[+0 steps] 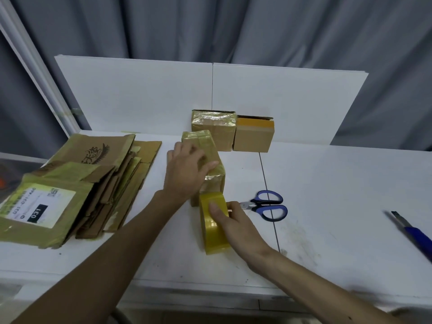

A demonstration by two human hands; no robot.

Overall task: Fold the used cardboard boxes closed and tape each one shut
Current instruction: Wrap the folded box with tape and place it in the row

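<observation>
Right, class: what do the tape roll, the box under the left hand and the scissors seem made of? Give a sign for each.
Tape roll: translucent yellowish plastic film, apparently; glossy highlights. Box: brown cardboard, matte where bare, shiny and wrinkled where taped. Scissors: grey blades, likely metal; smooth blue handles, probably plastic.

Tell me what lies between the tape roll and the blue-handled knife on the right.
In the head view, the scissors lie between the tape roll and the knife, close to the roll; from them to the knife the white table is bare.
</observation>
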